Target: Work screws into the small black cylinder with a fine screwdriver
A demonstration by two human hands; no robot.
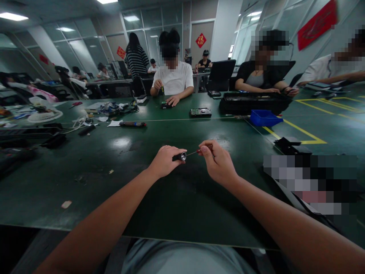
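My left hand (pixel 162 161) is closed round a small black flashlight (pixel 182 156), its shiny round end turned to the right. Most of its body is hidden by the fingers. In a closed grip, my right hand (pixel 219 163) holds a screwdriver (pixel 209 147) with a reddish-brown handle. Its thin shaft points left, and the tip is at the flashlight's round end; whether it goes inside I cannot tell. Both hands are just above the green tabletop (pixel 182 205), a short gap apart.
Beyond my hands lie a hard drive (pixel 200 112), a dark pen-shaped tool (pixel 133 124) and a blue bin (pixel 264 118). Cables and a white fan grille (pixel 45 116) clutter the left. Black parts (pixel 292 146) lie at right. A co-worker (pixel 172 78) sits opposite; others sit at right.
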